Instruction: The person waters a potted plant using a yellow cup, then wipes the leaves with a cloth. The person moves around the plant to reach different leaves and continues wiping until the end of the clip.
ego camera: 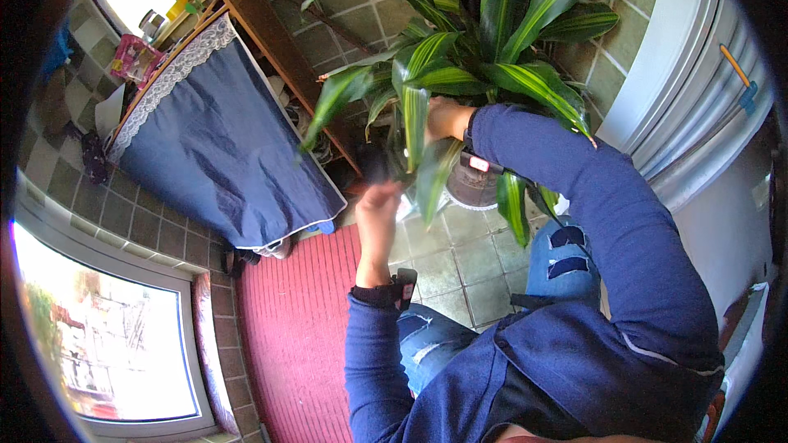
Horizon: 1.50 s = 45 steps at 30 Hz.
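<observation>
A large potted plant (495, 64) with long green leaves, striped yellow-green down the middle, spreads across the top of the head view. Its pot (473, 184) shows below the leaves and stands on the tiled floor. My right hand (444, 118) reaches in among the foliage, and a hanging leaf (415, 123) covers its fingers. Left of the plant, my left hand (377, 209) is raised and blurred by motion. A dark blur lies just beyond its fingers; I cannot tell whether the hand holds anything. Both wrists wear dark straps with small devices.
A wooden shelf unit (295, 86) with a blue lace-trimmed curtain (209, 129) stands at left. Bottles and packages sit on its top. A red ribbed mat (298, 326) lies on the floor tiles (458, 258). At right is a pale curtain (702, 117); a window (117, 326) is lower left.
</observation>
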Motion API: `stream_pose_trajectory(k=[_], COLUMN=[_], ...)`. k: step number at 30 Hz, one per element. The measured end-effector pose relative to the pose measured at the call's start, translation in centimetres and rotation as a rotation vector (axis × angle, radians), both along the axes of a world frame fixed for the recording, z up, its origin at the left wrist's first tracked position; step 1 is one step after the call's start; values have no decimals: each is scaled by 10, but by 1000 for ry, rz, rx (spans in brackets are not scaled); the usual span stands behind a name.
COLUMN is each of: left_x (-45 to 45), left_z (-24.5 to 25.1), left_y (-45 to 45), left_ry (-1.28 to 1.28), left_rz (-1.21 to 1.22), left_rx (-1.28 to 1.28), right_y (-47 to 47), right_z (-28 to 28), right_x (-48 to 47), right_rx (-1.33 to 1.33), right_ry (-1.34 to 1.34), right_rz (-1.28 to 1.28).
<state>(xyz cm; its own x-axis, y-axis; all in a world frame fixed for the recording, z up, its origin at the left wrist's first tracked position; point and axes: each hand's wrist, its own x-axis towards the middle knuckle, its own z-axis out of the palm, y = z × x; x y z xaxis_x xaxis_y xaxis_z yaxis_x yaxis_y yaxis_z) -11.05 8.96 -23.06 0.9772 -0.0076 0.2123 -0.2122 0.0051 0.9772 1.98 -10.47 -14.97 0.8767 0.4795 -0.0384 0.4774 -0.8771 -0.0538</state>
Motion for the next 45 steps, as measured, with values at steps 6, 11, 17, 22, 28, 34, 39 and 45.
stream_pose_trajectory(k=[6, 11, 17, 22, 28, 34, 39, 45], left_x=[5, 4, 2, -8, 0, 17, 46, 68], left_z=[-7, -14, 0, 28, 50, 64, 73, 69], left_y=[3, 24, 27, -1, -9, 10, 9, -40], left_ry=[47, 152, 86, 80, 6, -29, -385, -448], left_rz=[21, 136, -69, -610, -302, -135, 171, 250], left_rx=[-64, -141, -372, -740, -943, -888, -304, 464], right_y=[10, -3, -6, 0, -39, -55, -35, -27], right_z=[-7, 27, 55, 55, 58, 48, 33, 28], right_x=[-10, -28, -45, -40, 26, 59, 39, 57], right_rx=[761, 1389, 1528, 1300, 1130, 373, 209, -249], right_ry=[598, 1182, 1212, 996, 361, -261, -191, -271], right_rz=[18, 419, 310, 555, 96, 230, -46, 144])
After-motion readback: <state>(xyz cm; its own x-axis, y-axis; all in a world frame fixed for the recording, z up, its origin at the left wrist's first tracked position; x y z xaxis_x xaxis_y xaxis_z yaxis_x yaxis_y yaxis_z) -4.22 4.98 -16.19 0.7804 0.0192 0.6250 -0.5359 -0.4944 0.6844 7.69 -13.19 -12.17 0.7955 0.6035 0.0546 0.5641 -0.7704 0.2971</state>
